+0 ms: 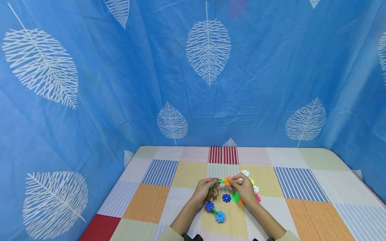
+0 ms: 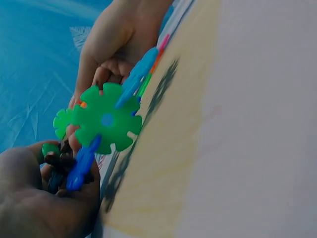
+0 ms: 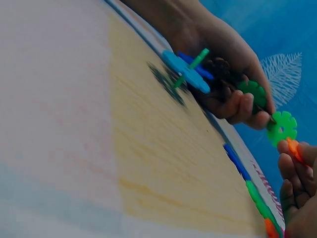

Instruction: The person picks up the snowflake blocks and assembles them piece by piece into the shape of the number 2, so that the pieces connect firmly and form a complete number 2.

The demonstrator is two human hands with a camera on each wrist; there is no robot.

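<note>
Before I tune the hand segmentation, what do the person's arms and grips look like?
Left grip and right grip: both human hands, five-fingered type, no gloves visible. Forearms bare up to plain, pale beige sleeves. Small black pieces show near both cuffs, cut off by the frame; can't tell what they are. No cables or markings visible.

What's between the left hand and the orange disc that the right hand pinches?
A light green disc bridges the stretch from the left hand to the orange disc; the right wrist view shows it best.
</note>
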